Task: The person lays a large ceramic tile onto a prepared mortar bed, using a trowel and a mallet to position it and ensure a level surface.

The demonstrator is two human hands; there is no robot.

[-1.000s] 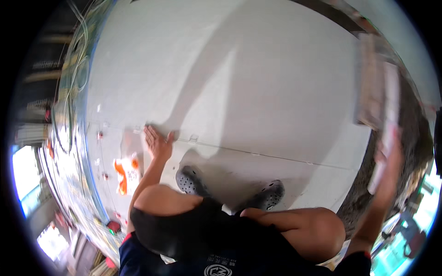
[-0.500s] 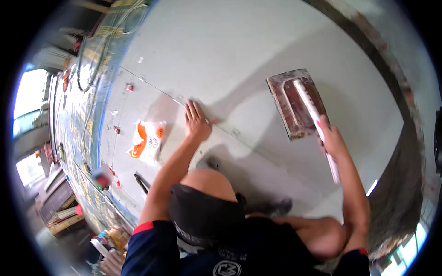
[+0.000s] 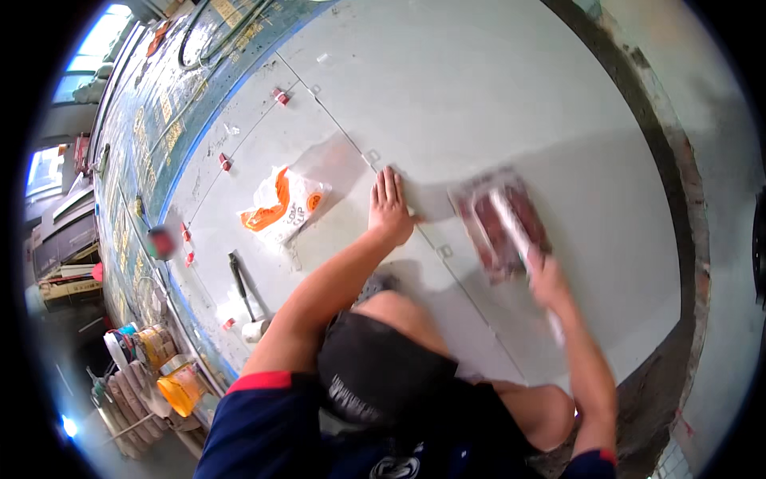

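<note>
My left hand (image 3: 390, 214) lies flat on the grey tile at the joint, fingers stretched out and holding nothing. To its right, my right hand (image 3: 546, 279) is wrapped round the long white handle of a flat, rectangular brown float (image 3: 527, 226), which is blurred by motion over the large grey tile (image 3: 495, 88). Whether it touches the tile I cannot tell. Small clear clips (image 3: 373, 157) sit along the joint on both sides of my left hand. Left of that hand lies a white and orange plastic bag (image 3: 275, 206).
A mallet (image 3: 254, 329) with a white head and black handle lies near my left forearm. Red wedges (image 3: 225, 163) stand along another joint. Blue-edged sheeting (image 3: 152, 152) covers the floor at left. Bare mortar (image 3: 678, 191) borders the tile at right. Bags and containers (image 3: 148, 375) stand lower left.
The view has shifted, so the bag and joint appear further right. The float sits lower and closer to my left hand, now blurred. My left hand stays flat by the joint.
</note>
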